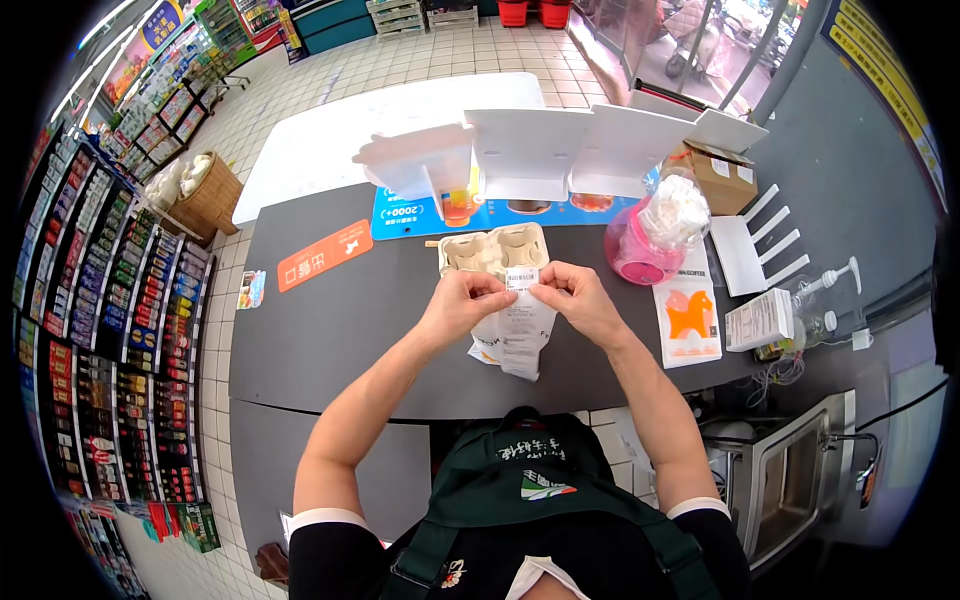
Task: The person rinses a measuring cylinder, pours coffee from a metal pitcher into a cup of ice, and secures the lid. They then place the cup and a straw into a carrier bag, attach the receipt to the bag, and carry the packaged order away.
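Observation:
A long printed paper slip hangs between my hands over the dark counter. My left hand pinches its upper left edge, and my right hand pinches the upper right edge. Beneath the slip lies a white bag with dark lettering, partly covered by the slip. Just beyond my hands a beige molded cup carrier rests on the counter, its near part hidden by my hands and the slip.
White upright panels stand at the back over a blue mat. An orange sign lies left. At right are a pink container, a white bag with an orange figure, a carton, a pump bottle and a sink.

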Demonstrator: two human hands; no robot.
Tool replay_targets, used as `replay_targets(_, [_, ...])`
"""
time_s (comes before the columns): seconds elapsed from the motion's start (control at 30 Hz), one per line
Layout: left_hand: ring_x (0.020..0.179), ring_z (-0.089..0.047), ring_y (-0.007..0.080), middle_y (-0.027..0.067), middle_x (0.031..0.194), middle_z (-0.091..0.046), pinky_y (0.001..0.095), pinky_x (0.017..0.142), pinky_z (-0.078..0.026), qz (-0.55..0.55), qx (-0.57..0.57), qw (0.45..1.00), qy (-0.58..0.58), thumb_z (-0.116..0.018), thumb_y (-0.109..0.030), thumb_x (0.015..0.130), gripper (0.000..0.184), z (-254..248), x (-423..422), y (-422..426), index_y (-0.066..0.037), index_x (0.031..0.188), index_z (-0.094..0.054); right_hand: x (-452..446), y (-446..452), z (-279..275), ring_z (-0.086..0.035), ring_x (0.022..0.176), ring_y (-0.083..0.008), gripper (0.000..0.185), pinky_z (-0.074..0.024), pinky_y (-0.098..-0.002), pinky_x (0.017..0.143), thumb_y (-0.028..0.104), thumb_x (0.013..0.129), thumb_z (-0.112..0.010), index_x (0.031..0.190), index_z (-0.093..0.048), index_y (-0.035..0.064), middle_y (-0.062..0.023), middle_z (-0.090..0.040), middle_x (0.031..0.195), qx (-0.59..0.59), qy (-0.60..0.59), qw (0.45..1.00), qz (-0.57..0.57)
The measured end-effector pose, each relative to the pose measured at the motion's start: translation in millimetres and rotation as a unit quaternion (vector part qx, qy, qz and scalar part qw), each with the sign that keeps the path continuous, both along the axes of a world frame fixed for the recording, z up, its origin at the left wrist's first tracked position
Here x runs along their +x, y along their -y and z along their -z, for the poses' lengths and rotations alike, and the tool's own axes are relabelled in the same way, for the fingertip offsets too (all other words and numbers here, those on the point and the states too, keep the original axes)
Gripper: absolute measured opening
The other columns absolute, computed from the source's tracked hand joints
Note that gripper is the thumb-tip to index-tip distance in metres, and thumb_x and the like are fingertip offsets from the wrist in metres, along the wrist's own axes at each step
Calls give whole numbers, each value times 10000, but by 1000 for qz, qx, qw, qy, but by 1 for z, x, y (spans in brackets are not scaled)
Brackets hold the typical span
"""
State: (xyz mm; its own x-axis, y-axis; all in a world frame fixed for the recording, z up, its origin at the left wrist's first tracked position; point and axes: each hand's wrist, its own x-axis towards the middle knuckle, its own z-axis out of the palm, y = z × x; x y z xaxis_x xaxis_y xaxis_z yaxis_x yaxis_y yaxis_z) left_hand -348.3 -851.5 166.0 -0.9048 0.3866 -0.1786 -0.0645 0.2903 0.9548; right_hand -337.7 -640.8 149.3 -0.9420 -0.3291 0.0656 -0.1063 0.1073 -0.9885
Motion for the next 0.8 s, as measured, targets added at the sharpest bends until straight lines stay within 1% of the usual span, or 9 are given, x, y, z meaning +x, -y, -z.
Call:
replay_targets(0.07, [646,-510,37,-6,709,-612,200,565,-407,-25,2,999,-22,-700,-161,816,165,1,2,-3,0,798,-668,2,10,3,-528,684,-47,133,-418,-215,617,108,819,-661,828,-596,-8,5,-608,734,-87,33,994,58])
replay_targets(0.23, [658,-537,53,17,721,-626,208,591,-433,-72,25,997,-22,-706,-160,808,177,17,2,-2,10,780,-667,10,20,-3,-530,642,-45,154,-427,-220,619,98,807,-667,879,-588,-13,-10,-590,652,-34,-33,990,137])
replay_targets(0.33, [649,-531,47,6,719,-619,200,573,-420,-84,46,995,-8,-698,-131,813,162,18,3,-1,3,890,-649,9,19,-3,-501,599,-44,164,-424,-226,615,95,803,-671,922,-595,11,-5,-558,600,-29,-68,989,128])
replay_targets(0.4, [643,-516,34,-14,708,-601,187,550,-391,-93,104,990,-4,-680,-92,822,232,14,6,-2,-30,1031,-599,9,16,-1,-486,577,-47,175,-422,-230,611,95,804,-670,949,-599,28,-1,-543,580,-26,-94,989,108])
replay_targets(0.43, [643,-516,34,-14,708,-601,187,550,-391,-93,104,990,-4,-680,-92,822,232,14,7,-3,-30,1031,-599,8,14,0,-482,588,-52,179,-418,-233,612,94,803,-671,967,-616,47,0,-541,595,-11,-89,992,93])
replay_targets(0.5, [636,-500,20,-35,694,-582,178,531,-361,-66,139,986,-56,-665,-63,829,320,15,9,-4,-63,1122,-539,7,11,1,-479,600,-58,189,-414,-236,612,92,803,-671,985,-633,66,1,-540,611,3,-84,993,79])
replay_targets(0.63, [639,-498,19,-33,705,-584,179,539,-363,-56,122,989,-58,-671,-70,823,239,16,8,-3,-60,1053,-603,10,11,-3,-518,648,-92,200,-428,-257,628,96,794,-674,994,-684,82,-29,-593,693,48,-95,991,86])
replay_targets(0.7, [658,-544,55,2,721,-629,230,610,-449,-40,63,994,-85,-680,-98,809,184,15,8,-3,-66,990,-667,11,8,-5,-532,661,-112,207,-435,-269,634,101,781,-684,987,-696,82,-47,-611,721,57,-113,987,96])
replay_targets(0.8, [691,-590,102,52,777,-666,264,648,-477,-32,9,991,-129,-688,-116,799,164,5,12,-5,-51,950,-695,11,3,-5,-561,673,-162,215,-456,-292,646,117,751,-696,960,-699,68,-84,-631,735,138,-165,974,72])
